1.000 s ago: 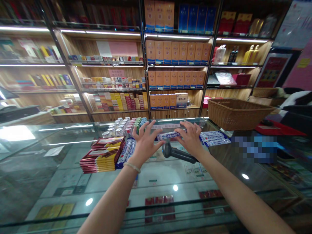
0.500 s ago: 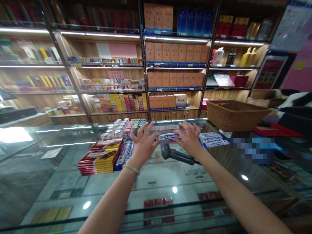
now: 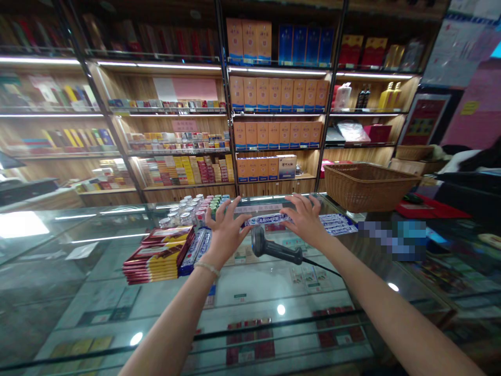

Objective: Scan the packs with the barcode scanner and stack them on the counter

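Note:
A slim blue-and-white candy pack with printed lettering is level between my two hands, just above or on the glass counter. My left hand pinches its left end between thumb and fingers, and my right hand pinches its right end. Just in front of the pack, a black handheld barcode scanner lies on the glass, its cable passing under my right forearm. Similar blue packs lie left of my left hand. More blue-and-white packs are lined up right of my right hand.
Stacked red-and-yellow chocolate bars lie left on the glass counter. Behind them stand several small cans and pink and green tubs. A wicker basket sits at the right back. Shelves with orange boxes rise beyond.
My view has tilted up and turned slightly right. Both hands keep their pinch on the candy pack, which has shifted a little to the right relative to the scanner.

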A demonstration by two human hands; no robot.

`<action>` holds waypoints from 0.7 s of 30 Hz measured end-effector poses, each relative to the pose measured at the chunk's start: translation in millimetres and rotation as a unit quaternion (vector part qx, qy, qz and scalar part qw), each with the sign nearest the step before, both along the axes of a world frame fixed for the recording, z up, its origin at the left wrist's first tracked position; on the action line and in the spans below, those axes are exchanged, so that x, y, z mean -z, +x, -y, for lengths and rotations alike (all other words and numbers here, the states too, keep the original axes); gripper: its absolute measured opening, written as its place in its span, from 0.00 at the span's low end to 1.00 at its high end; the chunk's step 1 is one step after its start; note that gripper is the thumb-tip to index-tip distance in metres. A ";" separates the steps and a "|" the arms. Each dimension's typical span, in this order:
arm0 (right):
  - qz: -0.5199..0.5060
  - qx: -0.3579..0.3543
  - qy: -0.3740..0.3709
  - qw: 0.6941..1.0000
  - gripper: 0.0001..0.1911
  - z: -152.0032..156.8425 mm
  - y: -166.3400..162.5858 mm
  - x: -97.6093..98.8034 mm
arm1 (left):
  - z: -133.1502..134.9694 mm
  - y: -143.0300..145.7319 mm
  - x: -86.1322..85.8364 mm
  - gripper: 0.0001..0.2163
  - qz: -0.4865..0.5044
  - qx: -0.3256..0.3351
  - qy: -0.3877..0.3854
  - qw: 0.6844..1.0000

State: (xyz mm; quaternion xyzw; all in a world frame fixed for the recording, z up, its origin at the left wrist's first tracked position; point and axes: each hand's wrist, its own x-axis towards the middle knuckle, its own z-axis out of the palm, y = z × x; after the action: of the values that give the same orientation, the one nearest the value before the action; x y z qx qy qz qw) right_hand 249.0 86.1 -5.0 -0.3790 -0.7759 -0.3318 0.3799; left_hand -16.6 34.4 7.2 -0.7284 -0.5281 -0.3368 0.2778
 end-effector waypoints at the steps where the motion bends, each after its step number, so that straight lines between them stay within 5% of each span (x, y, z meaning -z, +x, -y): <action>1: 0.002 -0.003 -0.002 1.000 0.10 -0.2 3.9 -0.9 | -0.4 3.1 -1.4 0.07 -0.005 0.004 -0.006 1.000; 12: -0.014 0.000 -0.044 0.999 0.12 1.0 74.1 -21.4 | -5.3 66.4 -29.7 0.07 -0.017 0.038 -0.021 0.999; 21: -0.017 0.045 -0.036 0.998 0.11 4.7 143.6 -16.1 | -21.0 140.3 -20.5 0.06 0.013 0.068 -0.049 0.996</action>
State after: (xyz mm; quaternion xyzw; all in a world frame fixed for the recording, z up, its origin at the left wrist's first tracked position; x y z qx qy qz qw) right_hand 392.6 81.3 11.1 -0.4326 -0.7630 -0.3142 0.3634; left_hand 123.7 55.4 27.7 -0.7708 -0.4967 -0.3382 0.2114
